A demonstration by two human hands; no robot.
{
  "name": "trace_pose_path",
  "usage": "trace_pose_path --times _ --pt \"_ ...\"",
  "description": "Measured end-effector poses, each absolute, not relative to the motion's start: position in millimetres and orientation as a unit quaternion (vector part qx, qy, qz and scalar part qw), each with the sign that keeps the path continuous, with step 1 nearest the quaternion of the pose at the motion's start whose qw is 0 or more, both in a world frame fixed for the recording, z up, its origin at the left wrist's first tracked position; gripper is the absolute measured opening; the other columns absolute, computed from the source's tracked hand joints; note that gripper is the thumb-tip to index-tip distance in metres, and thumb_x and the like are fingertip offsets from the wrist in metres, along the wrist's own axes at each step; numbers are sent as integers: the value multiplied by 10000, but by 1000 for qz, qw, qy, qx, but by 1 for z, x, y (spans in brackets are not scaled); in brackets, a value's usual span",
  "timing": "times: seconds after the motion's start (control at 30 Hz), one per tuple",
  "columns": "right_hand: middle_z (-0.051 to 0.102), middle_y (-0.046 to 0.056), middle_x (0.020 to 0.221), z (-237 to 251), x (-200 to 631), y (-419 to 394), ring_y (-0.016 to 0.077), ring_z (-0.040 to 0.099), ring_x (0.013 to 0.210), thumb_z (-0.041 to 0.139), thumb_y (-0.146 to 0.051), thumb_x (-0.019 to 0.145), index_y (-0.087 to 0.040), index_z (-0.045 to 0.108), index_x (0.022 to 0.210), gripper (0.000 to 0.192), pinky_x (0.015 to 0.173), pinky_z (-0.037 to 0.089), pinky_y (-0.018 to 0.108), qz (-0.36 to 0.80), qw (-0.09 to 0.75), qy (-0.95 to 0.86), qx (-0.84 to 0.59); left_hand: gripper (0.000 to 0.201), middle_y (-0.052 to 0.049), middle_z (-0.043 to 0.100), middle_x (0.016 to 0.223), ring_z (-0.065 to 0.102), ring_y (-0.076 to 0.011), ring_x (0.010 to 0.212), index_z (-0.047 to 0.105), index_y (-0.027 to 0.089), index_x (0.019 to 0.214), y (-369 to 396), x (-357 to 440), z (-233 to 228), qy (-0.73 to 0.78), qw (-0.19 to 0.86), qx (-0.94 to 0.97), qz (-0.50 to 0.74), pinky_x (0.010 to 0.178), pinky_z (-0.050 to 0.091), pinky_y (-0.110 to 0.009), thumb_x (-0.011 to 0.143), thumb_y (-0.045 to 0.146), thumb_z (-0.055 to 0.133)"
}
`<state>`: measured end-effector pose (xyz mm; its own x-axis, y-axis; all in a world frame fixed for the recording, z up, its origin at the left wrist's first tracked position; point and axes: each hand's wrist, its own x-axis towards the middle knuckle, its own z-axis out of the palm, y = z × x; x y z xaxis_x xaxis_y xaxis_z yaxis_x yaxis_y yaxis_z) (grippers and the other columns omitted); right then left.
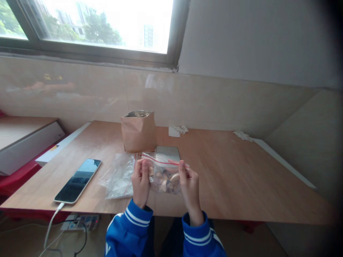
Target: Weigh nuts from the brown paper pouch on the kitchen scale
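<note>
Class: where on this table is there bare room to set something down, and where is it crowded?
Free: the wide stretch right of the right hand, and between the phone and paper bag. Crowded: around both hands, the zip bag, spare bags and scale.

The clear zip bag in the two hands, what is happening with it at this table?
A person in blue sleeves with white stripes holds a clear plastic zip bag with a red seal line above the wooden table. The left hand and the right hand each pinch one end of its top edge. Brownish pieces fill the bag's lower part. Behind it stand an open brown paper bag and a flat grey device; empty clear bags and a plugged-in phone lie to the left.
</note>
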<state>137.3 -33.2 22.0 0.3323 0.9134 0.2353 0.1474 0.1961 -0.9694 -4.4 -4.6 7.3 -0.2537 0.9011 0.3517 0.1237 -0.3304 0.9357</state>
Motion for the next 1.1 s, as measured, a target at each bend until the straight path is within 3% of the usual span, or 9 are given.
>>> trace_pose_path --times 0.1,0.23,0.3,0.4,0.47,0.57,0.67,0.87,1.1 --pt "758 99 825 16 147 -32 239 706 788 403 -604 922 -179 772 878 565 752 539 337 363 608 -457 -537 305 5 636 769 574 -129 692 613 199 886 -4 -12 7 507 287 533 614 643 439 -231 923 463 466" --pt "716 92 1118 15 154 -32 253 654 1075 409 -579 932 -221 723 1081 499 935 503 381 361 608 -487 -512 287 -6 683 796 614 -142 675 622 211 925 -5 -16 7 498 315 565 577 628 465 -248 925 448 461" --pt "653 82 1252 17 151 -32 247 583 1201 406 -554 943 -242 671 1184 475 1028 448 404 327 607 -518 -507 265 -34 710 958 655 -184 868 640 226 1015 -7 -13 9 464 330 622 537 765 491 -291 921 416 482" --pt "591 88 1337 20 144 -33 249 523 1271 448 -547 927 -239 616 1264 486 1086 394 433 281 587 -579 -492 269 -61 648 1219 523 -248 1231 645 237 1107 -10 -7 10 392 344 687 506 1021 389 -374 895 369 544" --pt "631 105 1281 21 141 -35 246 578 1206 412 -554 937 -216 624 1249 506 1040 440 421 278 597 -567 -494 245 -69 664 1163 553 -242 1183 652 218 1052 -10 -4 8 375 377 650 542 1008 398 -367 898 373 540" --pt "750 125 952 24 139 -39 224 714 846 297 -575 961 -155 690 1059 583 766 557 348 283 660 -429 -548 241 -38 681 895 629 -180 870 635 194 898 -8 -5 4 408 414 530 617 821 473 -295 904 409 526" --pt "733 96 709 26 137 -40 190 678 604 307 -621 938 -138 677 866 613 585 532 287 290 688 -357 -561 248 -1 636 782 578 -132 730 605 192 846 -7 -4 2 428 430 467 643 711 458 -242 890 429 550" --pt "668 38 552 23 134 -38 114 509 371 322 -672 906 -148 655 819 627 392 387 217 328 687 -309 -570 242 34 574 722 518 -98 640 591 196 884 -12 -2 10 431 465 451 628 604 419 -198 866 436 579" --pt "588 -5 465 11 148 -37 97 445 343 324 -695 890 -152 685 886 653 360 331 196 336 634 -395 -573 271 -28 679 833 624 -162 808 649 174 855 -10 -11 13 424 454 548 560 736 477 -251 879 428 557"
